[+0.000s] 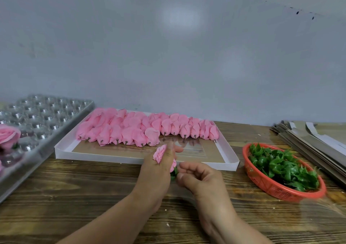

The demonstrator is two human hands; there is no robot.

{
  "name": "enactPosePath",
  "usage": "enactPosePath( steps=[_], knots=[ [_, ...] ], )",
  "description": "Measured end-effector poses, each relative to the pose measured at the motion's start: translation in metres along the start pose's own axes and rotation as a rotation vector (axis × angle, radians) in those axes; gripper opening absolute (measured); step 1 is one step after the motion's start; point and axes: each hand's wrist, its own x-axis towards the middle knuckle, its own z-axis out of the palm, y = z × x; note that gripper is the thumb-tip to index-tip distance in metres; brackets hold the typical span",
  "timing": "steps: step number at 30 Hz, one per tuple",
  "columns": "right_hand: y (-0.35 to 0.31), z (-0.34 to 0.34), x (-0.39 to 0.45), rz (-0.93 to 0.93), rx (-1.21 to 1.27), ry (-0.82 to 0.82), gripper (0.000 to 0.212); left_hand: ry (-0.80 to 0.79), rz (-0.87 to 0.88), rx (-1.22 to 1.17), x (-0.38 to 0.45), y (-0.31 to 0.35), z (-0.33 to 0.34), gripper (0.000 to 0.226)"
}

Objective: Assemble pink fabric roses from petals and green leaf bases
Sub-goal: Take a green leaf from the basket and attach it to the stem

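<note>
Left hand [159, 170] grips a pink rose [160, 154], its fingers curled round the bloom. Right hand [200, 178] pinches the green leaf base [174, 174] at the rose's underside, just between both hands, above the desk [84, 197].

Bare wooden table [74, 197] lies open in front of the white tray [131, 159]. Left of tray: clear blister tray [46, 116]. Right: red basket [271, 185], then stacked cardboard [309, 144]. Behind tray: wall [168, 56].
</note>
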Motion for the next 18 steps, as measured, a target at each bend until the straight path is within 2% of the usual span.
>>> enactPosePath(
  steps=[2, 6, 8, 10, 13, 15, 18],
  knots=[
    [0.0008, -0.0002, 0.0, 0.081, 0.047, -0.011, 0.013, 0.035, 0.007, -0.004, 0.001, -0.0004, 0.0004, 0.036],
    [0.0003, -0.0009, 0.0004, 0.265, 0.181, -0.111, 0.015, 0.053, 0.005, -0.026, 0.0003, 0.0016, 0.001, 0.037],
    [-0.0007, -0.0008, -0.0001, 0.269, 0.218, -0.13, 0.006, 0.038, 0.002, -0.037, -0.0009, 0.0042, 0.0012, 0.04],
    [-0.0022, -0.0007, -0.0006, 0.266, 0.225, -0.127, 0.006, 0.01, -0.011, -0.048, -0.0025, 0.0059, 0.0017, 0.045],
    [-0.0052, -0.0009, -0.0004, 0.252, 0.221, -0.103, 0.029, -0.034, -0.024, -0.069, -0.0044, 0.0067, 0.0024, 0.045],
    [-0.007, -0.0016, 0.0002, 0.238, 0.221, -0.073, 0.036, -0.064, -0.026, -0.078, -0.0055, 0.0069, 0.0025, 0.044],
    [-0.0084, -0.002, -0.0002, 0.221, 0.216, -0.077, 0.025, -0.064, 0.005, -0.06, -0.0052, 0.0056, 0.0017, 0.044]
  ],
)
